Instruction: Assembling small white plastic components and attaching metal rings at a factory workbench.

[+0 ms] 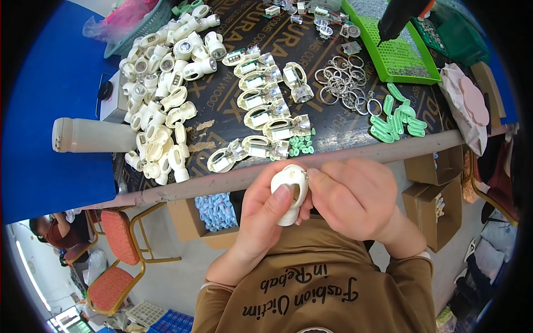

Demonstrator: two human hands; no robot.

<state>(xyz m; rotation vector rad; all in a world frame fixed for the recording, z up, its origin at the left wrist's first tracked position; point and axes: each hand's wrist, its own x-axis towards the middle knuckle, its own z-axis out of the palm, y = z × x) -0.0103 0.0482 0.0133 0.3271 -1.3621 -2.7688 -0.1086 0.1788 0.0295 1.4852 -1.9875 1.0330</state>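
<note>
My left hand (261,202) is closed around a small cream flashlight (289,176) with a looped handle, its thumb lying across the body. At the flashlight's upper right edge, the fingers of my right hand (355,194) are pinched together. A tiny metallic bit shows at those fingertips, too small to make out. Beyond my hands, several opened flashlight halves (256,99) with circuit parts inside lie in a column on the table. Small green pieces (301,145) are scattered by the near end of that column.
A heap of cream flashlights (161,83) covers the table's left side, beside a pale bottle (94,135). Metal key rings (347,83), green plastic strips (397,114) and a bright green tray (400,66) lie right. An electric screwdriver (395,22) hangs above the tray. The table edge (222,180) runs before me.
</note>
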